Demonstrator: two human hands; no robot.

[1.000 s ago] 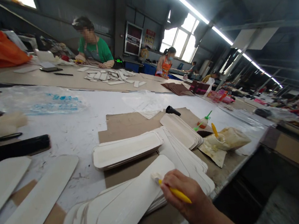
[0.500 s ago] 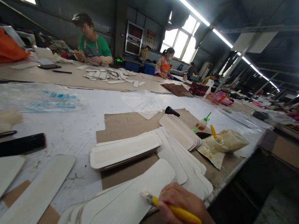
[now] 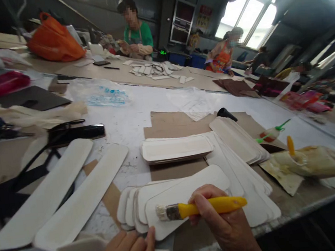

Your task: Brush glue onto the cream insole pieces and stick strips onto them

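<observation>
My right hand [image 3: 217,217] grips a brush [image 3: 226,204] by its yellow handle. The bristles, coated with something whitish, rest on the uppermost long, round-cornered white piece [image 3: 189,184] of a fanned stack. At the stack's near left edge is my left hand [image 3: 128,250], fingers loosely bent and one fingertip touching the top piece's edge. A pale strip [image 3: 81,249] shows beside that hand; its contact with the palm is hidden. Behind the brush lies a neat pile of white pieces [image 3: 176,147], with more fanned pieces to its right.
Two long white pieces [image 3: 82,201] lie at left near a black case [image 3: 77,133]. To the right are an opened paste bag [image 3: 309,161] with a yellow handle sticking out and a small green-tipped bottle [image 3: 269,134]. Across the table, a person in green [image 3: 138,39] handles pieces.
The view has swung left. My left hand has come into view at the stack. The brush has turned nearly level, its bristles nearer the top piece's left end.
</observation>
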